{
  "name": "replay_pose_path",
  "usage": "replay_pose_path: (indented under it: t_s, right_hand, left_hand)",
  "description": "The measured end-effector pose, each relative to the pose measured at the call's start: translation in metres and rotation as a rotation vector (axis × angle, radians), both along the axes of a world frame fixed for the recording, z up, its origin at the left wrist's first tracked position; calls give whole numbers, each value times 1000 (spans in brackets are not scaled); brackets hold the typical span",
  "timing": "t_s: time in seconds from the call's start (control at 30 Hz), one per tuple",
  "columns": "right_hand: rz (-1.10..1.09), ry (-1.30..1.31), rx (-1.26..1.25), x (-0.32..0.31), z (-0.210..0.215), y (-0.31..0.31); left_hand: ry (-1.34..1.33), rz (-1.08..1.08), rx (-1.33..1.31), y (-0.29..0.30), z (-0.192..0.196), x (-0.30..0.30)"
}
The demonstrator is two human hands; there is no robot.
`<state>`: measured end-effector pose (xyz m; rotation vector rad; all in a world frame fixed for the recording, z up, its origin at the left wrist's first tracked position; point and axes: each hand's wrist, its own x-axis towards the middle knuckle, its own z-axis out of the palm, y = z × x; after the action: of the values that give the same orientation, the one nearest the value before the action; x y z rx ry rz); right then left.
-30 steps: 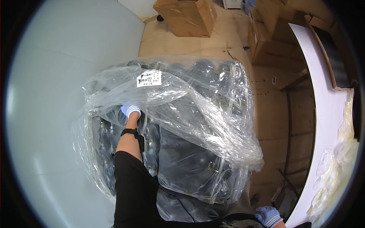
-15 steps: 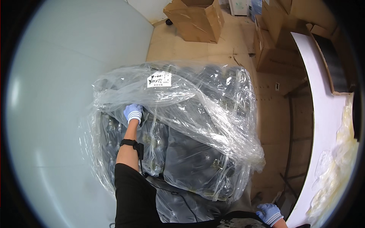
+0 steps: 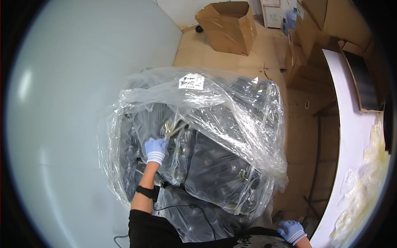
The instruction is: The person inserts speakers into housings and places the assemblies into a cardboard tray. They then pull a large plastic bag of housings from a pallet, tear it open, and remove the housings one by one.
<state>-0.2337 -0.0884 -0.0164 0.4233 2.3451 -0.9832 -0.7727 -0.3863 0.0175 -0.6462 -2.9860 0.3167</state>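
One clear bag (image 3: 231, 120), two gloved hands

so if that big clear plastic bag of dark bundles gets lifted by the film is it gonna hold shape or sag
Probably sag: the big clear plastic bag is thin, crinkled film, already bunched where the left hand has its grip. The dark plastic-wrapped bundles fill it, so it likely feels heavy and awkward. The glossy film may slip through the glove or stretch.

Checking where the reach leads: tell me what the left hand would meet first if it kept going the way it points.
The left hand points up-picture into the clear plastic bag. Its fingertips already touch crumpled film; next come the dark bagged bundles, though depth is unclear.
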Motion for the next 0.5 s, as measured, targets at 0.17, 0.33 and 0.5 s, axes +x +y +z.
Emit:
replay_pose_path:
  t_s: [0.17, 0.33, 0.5]
  right_hand:
    - [38, 57, 39, 1, 10, -1]
    - [62, 89, 72, 7, 25, 1]
    - [85, 102, 84, 24, 41, -3]
  left_hand:
    - [-59, 23, -105, -19, 27, 47]
    - [-79, -116, -133, -16, 33, 88]
    - [-168, -200, -288, 10, 35, 175]
